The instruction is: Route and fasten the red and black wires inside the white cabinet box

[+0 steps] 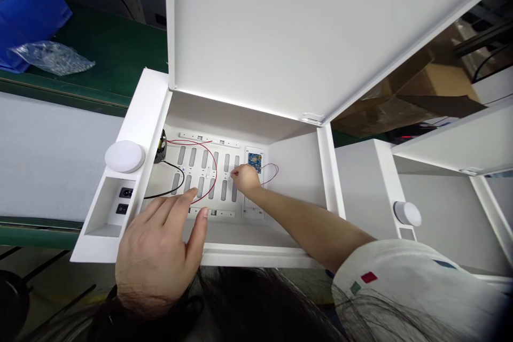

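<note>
Head view, read from left to right. At the far left a blue bin stands on the green bench, with a clear plastic bag lying just beside it. Next comes the open white cabinet, its lid raised above the cavity. On the cabinet's left flange sit a round white knob and, in a recess below it, a black power socket and a black switch.

My left hand rests over the front left edge of the cavity. Its grip is apart: fingers spread and extended, the index fingertip reaching the slotted panel near the red wire, the thumb pointing up beside it. It clamps nothing. A black wire runs from the left wall across the panel toward this hand.

The slotted panel covers the cabinet floor, with two rows of oblong slots. The red wire loops over it from the upper left corner, curves down through the centre and ends near my left fingertips.

My right hand is deep inside, at the right end of the panel. Its grip is together, fingertips pinched at a point on the panel; what it pinches is too small to tell. Just above it sits a small blue circuit board. A thin red lead loops to the right of that hand.

Farther right stands a second white cabinet with its own knob.
</note>
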{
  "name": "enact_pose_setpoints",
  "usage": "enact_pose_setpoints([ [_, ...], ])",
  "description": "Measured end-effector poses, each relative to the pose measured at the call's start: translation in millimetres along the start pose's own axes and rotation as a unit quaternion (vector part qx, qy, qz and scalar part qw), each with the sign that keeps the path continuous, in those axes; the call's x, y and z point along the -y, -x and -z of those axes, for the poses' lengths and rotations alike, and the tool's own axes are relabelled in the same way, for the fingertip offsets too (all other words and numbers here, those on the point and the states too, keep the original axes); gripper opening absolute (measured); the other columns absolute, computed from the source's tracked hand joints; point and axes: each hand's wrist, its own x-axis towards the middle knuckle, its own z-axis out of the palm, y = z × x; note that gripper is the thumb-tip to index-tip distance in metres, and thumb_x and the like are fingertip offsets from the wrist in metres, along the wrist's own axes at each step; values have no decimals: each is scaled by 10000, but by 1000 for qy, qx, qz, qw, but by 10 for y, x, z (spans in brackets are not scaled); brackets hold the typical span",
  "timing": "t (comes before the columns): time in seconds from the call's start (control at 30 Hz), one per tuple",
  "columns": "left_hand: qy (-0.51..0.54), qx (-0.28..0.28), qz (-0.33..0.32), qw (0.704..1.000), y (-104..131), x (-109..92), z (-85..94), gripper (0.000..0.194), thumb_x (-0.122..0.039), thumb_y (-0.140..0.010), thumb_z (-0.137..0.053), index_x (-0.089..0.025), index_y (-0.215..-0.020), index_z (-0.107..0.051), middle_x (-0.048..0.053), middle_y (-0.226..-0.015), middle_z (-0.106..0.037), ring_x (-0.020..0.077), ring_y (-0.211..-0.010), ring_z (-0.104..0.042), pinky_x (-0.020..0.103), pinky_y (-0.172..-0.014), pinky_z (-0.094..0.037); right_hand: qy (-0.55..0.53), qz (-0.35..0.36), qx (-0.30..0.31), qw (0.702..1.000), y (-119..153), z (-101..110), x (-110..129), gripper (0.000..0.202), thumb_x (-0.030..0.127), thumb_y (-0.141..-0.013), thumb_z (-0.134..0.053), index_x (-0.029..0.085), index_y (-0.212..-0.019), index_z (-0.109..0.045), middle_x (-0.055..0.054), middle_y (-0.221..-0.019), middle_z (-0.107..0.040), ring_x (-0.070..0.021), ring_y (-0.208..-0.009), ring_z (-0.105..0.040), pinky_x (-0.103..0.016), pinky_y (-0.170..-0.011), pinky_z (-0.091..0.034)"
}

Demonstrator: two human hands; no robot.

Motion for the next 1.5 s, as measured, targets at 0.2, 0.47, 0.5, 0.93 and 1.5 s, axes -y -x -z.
enact_pose_setpoints([
  [0.2,-3,2,-1,1000,-7,-6,-10,292,-297,-844,-612,-150,-1096,-624,24,-976,-704,204,-883,-615,329,-758,-446,10,-11,12,1000,-62,25,18,163,147,-774,-551,166,-796,-711,-63,-856,-711,-170,-789,-614,-242,-702,-400],
  [0.47,-4,2,-8,1000,-7,1,-2,305,-291,-836,-623,-136,-1099,-624,31,-951,-704,207,-871,-614,337,-757,-455,61,48,0,997,-78,-80,-46,121,162,-782,-558,149,-824,-670,-98,-898,-687,-222,-904,-590,-306,-798,-372],
  [0.5,-4,1,-7,1000,-8,0,-3,304,-290,-837,-622,-135,-1098,-624,32,-948,-704,207,-868,-614,337,-753,-455,57,51,0,997,-77,-83,-53,119,165,-781,-557,151,-822,-669,-95,-899,-688,-221,-906,-589,-308,-803,-369],
  [0.93,8,-5,-6,1000,3,5,6,307,-280,-833,-627,-141,-1107,-614,32,-964,-702,199,-867,-612,335,-752,-456,24,53,15,998,-70,33,-63,114,153,-760,-566,174,-747,-677,-44,-830,-694,-157,-798,-591,-229,-675,-382],
  [1.5,4,2,0,1000,-1,7,-4,290,-289,-840,-620,-147,-1093,-624,31,-968,-704,198,-878,-616,331,-760,-452,-28,-30,-5,999,-206,-14,-114,107,295,-747,-691,189,-757,-681,-26,-797,-694,-142,-725,-591,-227,-577,-352],
])
